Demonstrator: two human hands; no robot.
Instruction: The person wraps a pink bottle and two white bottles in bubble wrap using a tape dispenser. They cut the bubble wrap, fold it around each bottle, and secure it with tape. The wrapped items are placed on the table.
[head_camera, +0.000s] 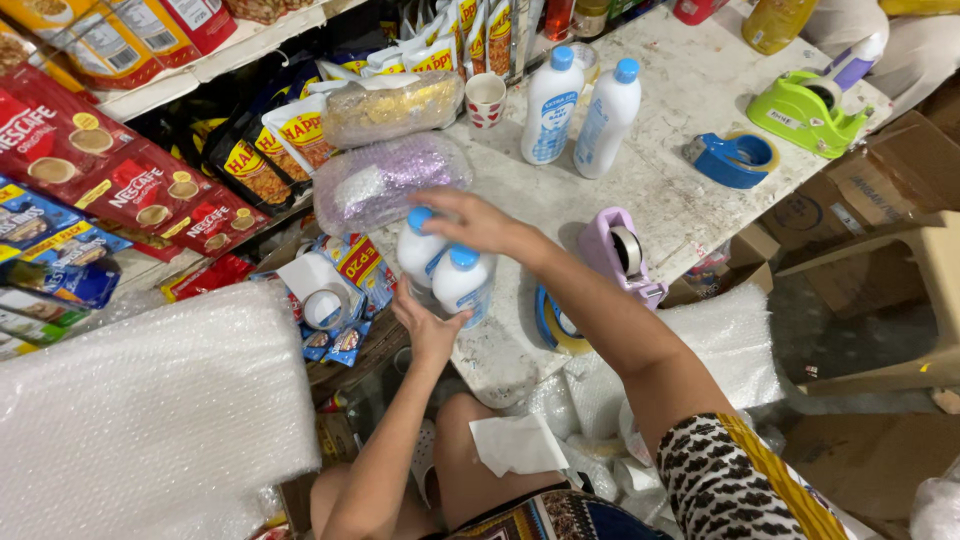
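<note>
Two white bottles with blue caps (445, 270) stand side by side near the front edge of the worn white table (680, 110). My left hand (428, 328) cups them from below and in front, fingers against the nearer bottle. My right hand (470, 220) reaches over from the right and rests on top of them, fingers spread across the caps. Two more white bottles with blue caps (578, 112) stand upright farther back on the table.
Two bubble-wrapped parcels (390, 150) lie behind the bottles. Tape dispensers in lilac (615, 255), blue (732, 158) and green (805, 112) sit to the right. A sheet of bubble wrap (150, 410) fills the lower left. Shelves of snack and coffee packets (120, 170) line the left.
</note>
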